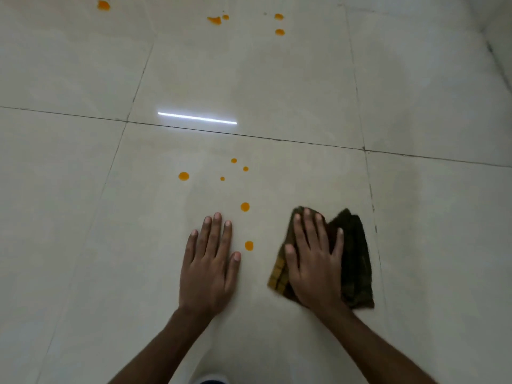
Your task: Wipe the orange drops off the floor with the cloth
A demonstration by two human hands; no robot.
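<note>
**Orange drops all over the tile, cloth parked on the right**

So the orange drops [245,206] are scattered in two bunches on the floor [83,245]. The near bunch sits in the middle of the view: two round ones stacked right between the hands, the lower one [249,245] just beside the left thumb, plus a bigger blob [183,176] off to the left and three tiny specks [233,160] a bit further out. The far bunch is way up at the top edge, well apart from the rest, with a smeary splat [214,20], a couple of rounder dots [279,32] and one lone blob [103,5] in the top left corner.

The cloth [354,261] is dark brown-green with a yellowish checked strip on its left edge, crumpled flat on the floor to the right of the near drops, not touching any of them.

The right hand [313,264] is laid flat on top of the cloth, fingers spread, palm pressing down rather than gripping it. The left hand [209,264] is flat on the bare tile, fingers straight and close together, holding nothing.

Floor is glossy pale tile with dark grout lines, and there's a bright strip-light reflection [197,118] above the near drops.
</note>
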